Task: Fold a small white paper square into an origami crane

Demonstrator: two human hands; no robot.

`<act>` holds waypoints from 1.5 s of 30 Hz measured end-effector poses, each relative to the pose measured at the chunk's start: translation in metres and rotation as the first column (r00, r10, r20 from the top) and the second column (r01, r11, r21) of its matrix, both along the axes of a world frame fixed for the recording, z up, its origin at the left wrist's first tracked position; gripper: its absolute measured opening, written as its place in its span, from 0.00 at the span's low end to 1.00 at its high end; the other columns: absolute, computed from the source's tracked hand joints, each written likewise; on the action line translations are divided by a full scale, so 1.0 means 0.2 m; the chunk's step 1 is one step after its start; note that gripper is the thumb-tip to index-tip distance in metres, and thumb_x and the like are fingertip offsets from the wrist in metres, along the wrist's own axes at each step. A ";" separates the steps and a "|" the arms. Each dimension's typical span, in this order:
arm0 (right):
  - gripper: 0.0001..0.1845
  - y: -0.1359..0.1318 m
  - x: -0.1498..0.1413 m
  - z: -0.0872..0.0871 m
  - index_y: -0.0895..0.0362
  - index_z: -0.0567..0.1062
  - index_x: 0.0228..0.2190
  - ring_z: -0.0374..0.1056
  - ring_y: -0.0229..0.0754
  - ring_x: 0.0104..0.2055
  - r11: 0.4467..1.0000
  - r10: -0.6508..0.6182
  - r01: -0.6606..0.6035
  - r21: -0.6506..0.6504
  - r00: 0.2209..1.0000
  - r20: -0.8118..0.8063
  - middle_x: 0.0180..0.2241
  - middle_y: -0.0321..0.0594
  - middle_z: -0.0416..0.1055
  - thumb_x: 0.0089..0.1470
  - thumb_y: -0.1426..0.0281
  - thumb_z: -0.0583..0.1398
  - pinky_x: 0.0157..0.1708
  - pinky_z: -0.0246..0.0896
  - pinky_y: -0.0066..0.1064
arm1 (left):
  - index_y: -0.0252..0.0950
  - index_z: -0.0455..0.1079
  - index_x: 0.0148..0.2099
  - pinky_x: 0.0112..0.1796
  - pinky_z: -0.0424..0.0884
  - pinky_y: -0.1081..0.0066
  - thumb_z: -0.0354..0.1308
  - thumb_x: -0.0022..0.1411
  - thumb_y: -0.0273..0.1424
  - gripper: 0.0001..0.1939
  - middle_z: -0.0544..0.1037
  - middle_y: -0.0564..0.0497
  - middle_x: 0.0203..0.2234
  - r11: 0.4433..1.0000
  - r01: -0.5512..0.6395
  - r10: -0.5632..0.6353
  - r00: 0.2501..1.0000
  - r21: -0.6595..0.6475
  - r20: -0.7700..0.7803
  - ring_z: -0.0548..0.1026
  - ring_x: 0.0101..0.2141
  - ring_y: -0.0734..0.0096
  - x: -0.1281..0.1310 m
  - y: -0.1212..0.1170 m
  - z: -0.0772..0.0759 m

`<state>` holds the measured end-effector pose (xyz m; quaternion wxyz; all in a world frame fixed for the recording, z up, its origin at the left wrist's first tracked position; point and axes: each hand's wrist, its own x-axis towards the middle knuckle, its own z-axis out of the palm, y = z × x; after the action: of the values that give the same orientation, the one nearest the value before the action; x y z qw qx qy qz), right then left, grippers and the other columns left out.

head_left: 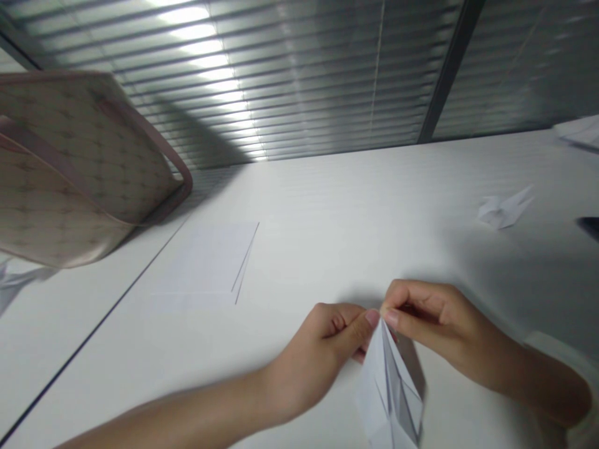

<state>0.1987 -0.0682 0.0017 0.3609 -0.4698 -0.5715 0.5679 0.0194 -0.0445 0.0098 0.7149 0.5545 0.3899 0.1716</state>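
Note:
A piece of folded white paper stands near the bottom of the view, its several layers opening out toward me and narrowing to a point at the far end. Thumb and fingers of my left hand pinch that pointed tip from the left. From the right, my right hand pinches the same tip, its thumb almost touching the other thumb. The paper's near end is cut off by the bottom of the picture.
Several flat white sheets lie at left centre. A patterned handbag with pink handles stands at far left. A small folded paper figure rests at right on the white table. Window blinds border the back.

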 end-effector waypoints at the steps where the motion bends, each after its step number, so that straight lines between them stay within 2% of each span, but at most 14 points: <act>1: 0.10 0.00 0.00 0.00 0.57 0.70 0.24 0.62 0.34 0.26 1.000 0.004 -0.004 -0.001 1.000 0.002 0.23 0.33 0.66 0.55 0.67 0.57 0.28 0.59 0.25 | 0.31 0.66 0.26 0.30 0.60 0.73 0.50 0.64 0.40 0.20 0.67 0.53 0.21 1.000 0.006 -0.006 1.000 0.003 0.001 0.62 0.25 0.75 0.00 0.00 0.00; 28: 0.10 0.00 0.00 -0.02 0.57 0.70 0.25 0.62 0.33 0.26 1.000 0.008 -0.009 0.014 1.000 0.020 0.23 0.32 0.66 0.56 0.66 0.57 0.27 0.58 0.23 | 0.30 0.66 0.27 0.29 0.60 0.73 0.49 0.65 0.38 0.19 0.67 0.52 0.21 1.000 0.000 0.000 1.000 0.009 -0.006 0.62 0.25 0.75 0.01 0.00 0.01; 34: 0.10 0.00 0.01 -0.02 0.57 0.71 0.26 0.65 0.35 0.30 1.000 0.023 -0.023 0.009 1.000 0.008 0.25 0.35 0.69 0.56 0.66 0.57 0.30 0.60 0.25 | 0.31 0.66 0.26 0.30 0.61 0.73 0.49 0.64 0.39 0.19 0.66 0.53 0.21 1.000 -0.002 0.002 1.000 0.007 -0.002 0.62 0.25 0.75 0.00 0.00 -0.01; 45: 0.10 0.00 0.00 -0.02 0.57 0.70 0.26 0.63 0.34 0.28 1.000 0.021 -0.021 0.010 1.000 0.020 0.24 0.34 0.68 0.56 0.66 0.57 0.28 0.58 0.24 | 0.30 0.68 0.27 0.30 0.62 0.73 0.50 0.64 0.40 0.19 0.69 0.52 0.22 1.000 -0.010 0.010 1.000 -0.003 0.002 0.64 0.25 0.75 0.00 0.00 -0.01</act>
<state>0.1994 -0.0688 -0.0017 0.3514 -0.4675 -0.5829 0.5641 0.0199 -0.0445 0.0082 0.7153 0.5512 0.3923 0.1752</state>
